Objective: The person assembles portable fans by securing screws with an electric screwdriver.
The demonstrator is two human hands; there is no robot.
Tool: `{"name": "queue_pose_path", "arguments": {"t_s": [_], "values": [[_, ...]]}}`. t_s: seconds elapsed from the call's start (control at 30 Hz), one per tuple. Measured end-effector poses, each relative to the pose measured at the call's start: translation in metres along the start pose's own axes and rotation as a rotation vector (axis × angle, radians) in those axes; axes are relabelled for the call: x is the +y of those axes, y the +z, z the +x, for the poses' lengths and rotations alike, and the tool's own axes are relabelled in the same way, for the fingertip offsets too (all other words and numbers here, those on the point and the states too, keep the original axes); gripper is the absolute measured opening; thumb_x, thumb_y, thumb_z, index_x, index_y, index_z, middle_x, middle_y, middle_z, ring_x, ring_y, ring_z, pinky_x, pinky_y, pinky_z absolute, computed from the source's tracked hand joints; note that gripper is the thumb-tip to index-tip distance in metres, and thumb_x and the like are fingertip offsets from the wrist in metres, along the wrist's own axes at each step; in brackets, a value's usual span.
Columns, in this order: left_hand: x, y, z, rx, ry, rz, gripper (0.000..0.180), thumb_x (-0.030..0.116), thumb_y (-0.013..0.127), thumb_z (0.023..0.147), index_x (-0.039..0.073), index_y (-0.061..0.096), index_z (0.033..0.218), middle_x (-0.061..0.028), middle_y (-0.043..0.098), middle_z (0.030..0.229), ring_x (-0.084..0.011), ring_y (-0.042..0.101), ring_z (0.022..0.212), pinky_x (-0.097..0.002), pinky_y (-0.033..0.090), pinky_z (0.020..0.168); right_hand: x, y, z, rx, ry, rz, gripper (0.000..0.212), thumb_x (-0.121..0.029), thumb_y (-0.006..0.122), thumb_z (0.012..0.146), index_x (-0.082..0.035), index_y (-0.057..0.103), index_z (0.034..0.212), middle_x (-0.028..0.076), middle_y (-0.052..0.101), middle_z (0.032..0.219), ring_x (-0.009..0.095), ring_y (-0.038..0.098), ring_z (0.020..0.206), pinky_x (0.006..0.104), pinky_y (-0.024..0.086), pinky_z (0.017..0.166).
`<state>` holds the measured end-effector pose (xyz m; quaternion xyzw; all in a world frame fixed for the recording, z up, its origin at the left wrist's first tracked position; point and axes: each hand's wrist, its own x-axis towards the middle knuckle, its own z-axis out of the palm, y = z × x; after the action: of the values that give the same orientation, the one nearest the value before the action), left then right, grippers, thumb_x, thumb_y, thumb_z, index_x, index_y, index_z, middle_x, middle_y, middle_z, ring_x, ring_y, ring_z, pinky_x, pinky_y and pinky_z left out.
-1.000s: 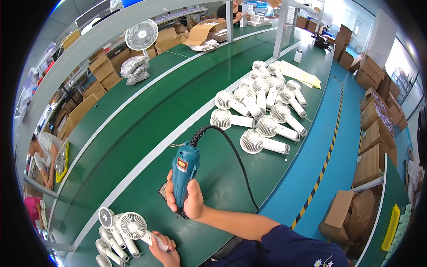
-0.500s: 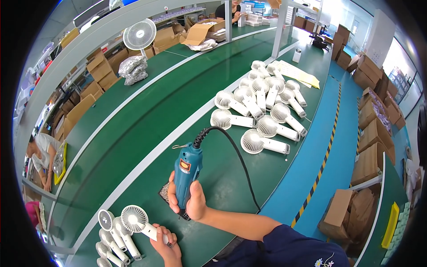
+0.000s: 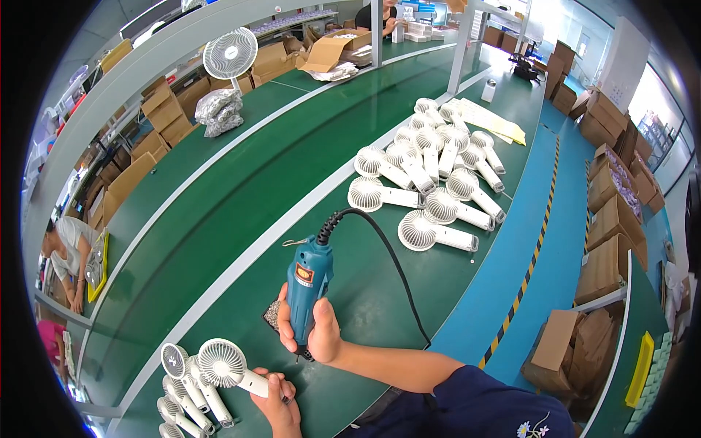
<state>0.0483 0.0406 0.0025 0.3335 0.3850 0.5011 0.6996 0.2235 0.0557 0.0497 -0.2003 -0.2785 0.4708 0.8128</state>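
My right hand (image 3: 319, 332) is wrapped round a teal electric screwdriver (image 3: 307, 281), held upright with its black cable leaving the top. Behind its lower end, partly hidden, a small dark tray of screws (image 3: 271, 314) sits on the green bench. At the lower left my left hand (image 3: 277, 403) grips the handle of a white handheld fan (image 3: 223, 363), its round grille pointing up and left. Beside that fan lies a group of similar white fans (image 3: 208, 394), several of them close together.
More white handheld fans (image 3: 418, 231) lie in a pile on the right half of the green bench (image 3: 350, 285). A yellow-edged sheet (image 3: 491, 120) lies behind them. Metal posts (image 3: 458, 58) rise from the bench. Cartons (image 3: 617, 266) line the blue floor. Co-workers sit across and at far left.
My left hand and the fan it holds have shifted slightly right and down, with the fan turned a little. The right hand and screwdriver have hardly moved.
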Motion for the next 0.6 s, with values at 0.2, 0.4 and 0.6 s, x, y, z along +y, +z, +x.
{"name": "queue_pose_path", "arguments": {"t_s": [0.2,0.4,0.6], "values": [[0.000,-0.007,-0.007,-0.032,0.029,-0.048,0.026,0.010,0.059,0.090,0.006,0.042,0.109,-0.0037,0.051,0.069,-0.0081,0.040,0.045,-0.0225,0.031,0.041,-0.002,0.001,-0.007,-0.026,0.037,0.062,0.075,-0.075,0.042,0.080,-0.006,0.038,0.109,0.005,0.049,0.062,0.011,0.045,0.044,0.0235,0.039,0.042],[0.000,-0.020,-0.006,-0.120,-0.117,-0.293,0.030,0.036,0.040,0.098,0.008,0.045,0.105,-0.0020,0.042,0.064,-0.0108,0.037,0.046,-0.0237,0.028,0.039,0.004,0.000,-0.022,-0.007,-0.028,0.025,0.074,-0.074,0.043,0.080,-0.006,0.038,0.110,0.005,0.048,0.063,0.012,0.046,0.043,0.0235,0.039,0.041],[0.004,-0.006,0.016,-0.097,-0.237,-0.330,0.043,0.047,0.036,0.096,0.009,0.047,0.111,0.0000,0.045,0.069,-0.0108,0.038,0.050,-0.0241,0.029,0.043,0.000,0.012,-0.007,0.002,-0.175,-0.101,0.079,-0.080,0.037,0.077,-0.009,0.040,0.109,0.006,0.048,0.053,0.015,0.044,0.037,0.0270,0.036,0.033]]}}
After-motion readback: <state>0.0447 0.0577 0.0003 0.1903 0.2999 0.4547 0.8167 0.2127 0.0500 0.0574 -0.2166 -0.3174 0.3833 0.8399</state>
